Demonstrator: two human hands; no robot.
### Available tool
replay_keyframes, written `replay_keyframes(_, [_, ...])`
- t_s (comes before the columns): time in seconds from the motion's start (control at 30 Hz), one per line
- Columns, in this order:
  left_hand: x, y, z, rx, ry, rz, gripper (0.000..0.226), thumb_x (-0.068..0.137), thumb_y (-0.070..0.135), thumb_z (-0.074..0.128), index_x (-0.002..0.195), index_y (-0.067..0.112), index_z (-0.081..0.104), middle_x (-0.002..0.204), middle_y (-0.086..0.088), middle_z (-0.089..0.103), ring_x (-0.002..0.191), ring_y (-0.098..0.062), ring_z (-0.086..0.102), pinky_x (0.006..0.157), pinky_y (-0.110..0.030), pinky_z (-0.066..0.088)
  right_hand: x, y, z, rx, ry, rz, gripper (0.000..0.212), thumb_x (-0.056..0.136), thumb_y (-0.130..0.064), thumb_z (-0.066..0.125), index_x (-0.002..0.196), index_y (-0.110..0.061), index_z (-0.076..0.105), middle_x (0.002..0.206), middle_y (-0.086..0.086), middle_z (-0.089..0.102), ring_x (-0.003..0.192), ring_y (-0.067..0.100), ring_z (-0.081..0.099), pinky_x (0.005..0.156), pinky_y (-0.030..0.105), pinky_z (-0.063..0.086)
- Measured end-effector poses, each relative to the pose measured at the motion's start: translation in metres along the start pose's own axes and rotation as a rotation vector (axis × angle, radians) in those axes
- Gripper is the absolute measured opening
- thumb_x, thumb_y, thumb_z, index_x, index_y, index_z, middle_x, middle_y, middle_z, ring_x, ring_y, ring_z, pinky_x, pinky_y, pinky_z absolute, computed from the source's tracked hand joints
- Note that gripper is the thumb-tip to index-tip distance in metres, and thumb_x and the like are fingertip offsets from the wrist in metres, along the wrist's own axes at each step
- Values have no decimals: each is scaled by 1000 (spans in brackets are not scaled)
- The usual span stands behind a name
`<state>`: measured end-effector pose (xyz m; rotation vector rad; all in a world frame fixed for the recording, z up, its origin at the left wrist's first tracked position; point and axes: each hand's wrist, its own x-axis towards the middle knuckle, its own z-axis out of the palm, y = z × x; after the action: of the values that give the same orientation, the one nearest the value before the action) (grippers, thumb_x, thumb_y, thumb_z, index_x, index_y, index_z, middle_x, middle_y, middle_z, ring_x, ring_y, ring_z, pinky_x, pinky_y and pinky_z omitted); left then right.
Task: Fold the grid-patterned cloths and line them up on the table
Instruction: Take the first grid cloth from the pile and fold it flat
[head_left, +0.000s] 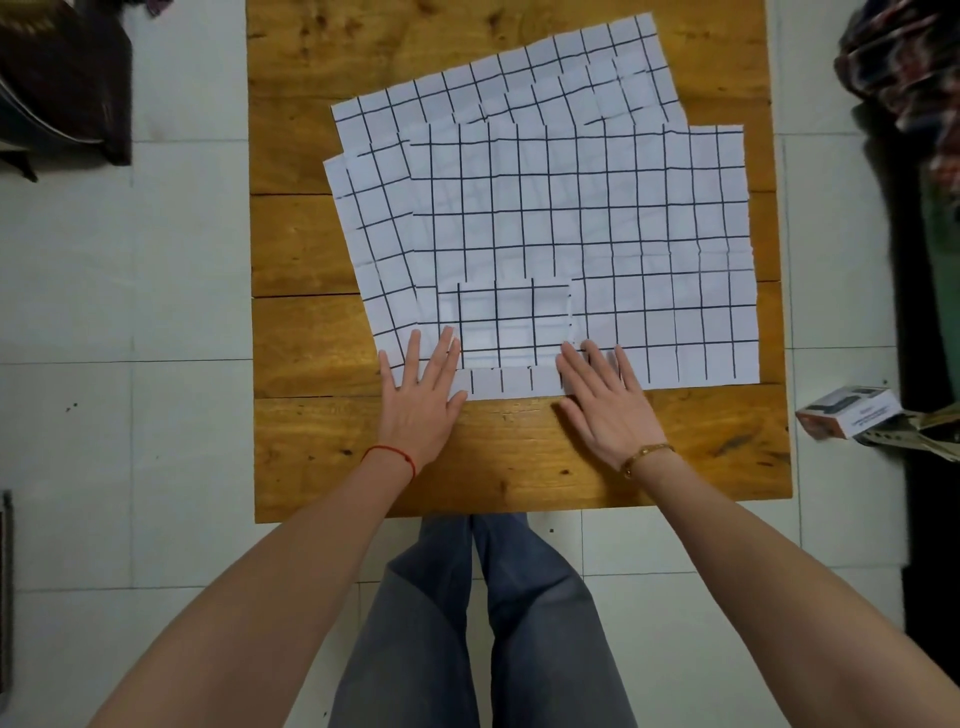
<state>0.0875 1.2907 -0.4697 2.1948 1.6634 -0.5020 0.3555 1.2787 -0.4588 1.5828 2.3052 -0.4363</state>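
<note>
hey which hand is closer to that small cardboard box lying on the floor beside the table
Right. The right hand lies flat at the cloths' near edge, on the side of the table toward the small box. The left hand rests flat farther along that edge, away from the box.

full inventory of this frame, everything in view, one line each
grid-patterned cloths: at least three spread sheets, white with black lines, overlapping on the table's far and middle part
folded cloth: one, white with black grid, at the near edge of the spread sheets, between the hands
table: one, yellow-brown wooden planks, centre
small box: one, white and orange, on the floor right of the table
floor: pale tiles, all round
dark items: upper left, cannot identify
patterned fabric: right edge
left hand: flat, red wrist string, left of the folded cloth
right hand: flat, gold bracelet, at its right
legs: grey-blue trousers, bottom centre
</note>
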Motion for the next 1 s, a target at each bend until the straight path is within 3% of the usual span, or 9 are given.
replay_keyframes(0.1, [1, -2, -11, -66, 96, 32, 59, 101, 35, 33, 154, 18, 13, 163, -6, 4, 148, -31, 11, 116, -56, 20, 21, -6, -18, 138, 226, 83, 42, 99, -33, 34, 132, -10, 48, 140, 10, 47, 132, 27, 38, 112, 40, 26])
replay_keyframes(0.2, [10, -1, -23, -299, 259, -48, 46, 94, 24, 49, 138, 13, 44, 143, -10, 42, 129, -26, 40, 105, -44, 40, 57, -11, -42, 238, 392, 169, 24, 96, -22, 45, 112, -11, 58, 119, 8, 58, 112, 25, 50, 94, 37, 40])
replay_keyframes(0.27, [21, 1, -29, -454, 271, -207, 35, 91, 28, 54, 123, 13, 51, 121, -5, 51, 113, -22, 47, 93, -37, 45, 82, -14, -56, 287, 411, 199, 21, 93, -18, 48, 108, -11, 60, 112, 7, 60, 104, 26, 52, 87, 37, 42])
replay_keyframes(0.4, [42, 4, -36, -558, 161, -417, 30, 87, 41, 62, 102, 15, 55, 104, -2, 53, 101, -19, 51, 86, -36, 48, 119, -12, -69, 298, 309, 193, 23, 92, -17, 51, 113, -12, 58, 113, 7, 58, 106, 27, 49, 87, 36, 38])
replay_keyframes(0.53, [49, 9, -38, -570, 119, -489, 30, 86, 37, 66, 99, 12, 57, 103, -5, 56, 97, -22, 54, 84, -39, 51, 136, -7, -70, 282, 165, 182, 21, 91, -16, 51, 111, -12, 57, 115, 8, 57, 108, 29, 47, 88, 36, 37])
replay_keyframes(0.8, [52, 9, -35, -714, 158, -551, 23, 82, 29, 73, 92, 14, 59, 96, -2, 55, 94, -19, 52, 80, -34, 51, 142, 0, -73, 307, 71, 146, 18, 88, -13, 53, 105, -11, 60, 105, 9, 57, 104, 28, 46, 85, 33, 36])
replay_keyframes(0.9, [53, 6, -35, -815, 157, -558, 17, 80, 23, 74, 86, 17, 59, 94, -2, 56, 93, -19, 55, 76, -32, 52, 137, 2, -75, 531, 1, 154, 16, 80, -12, 53, 94, -10, 60, 96, 6, 56, 93, 27, 51, 80, 35, 44])
replay_keyframes(1.0, [50, 1, -39, -974, 189, -554, 13, 81, 18, 71, 82, 17, 58, 87, 0, 60, 83, -14, 56, 64, -19, 44, 132, 4, -81, 806, -34, 238, 4, 77, -15, 56, 80, -13, 55, 90, 9, 64, 79, 28, 56, 73, 36, 49])
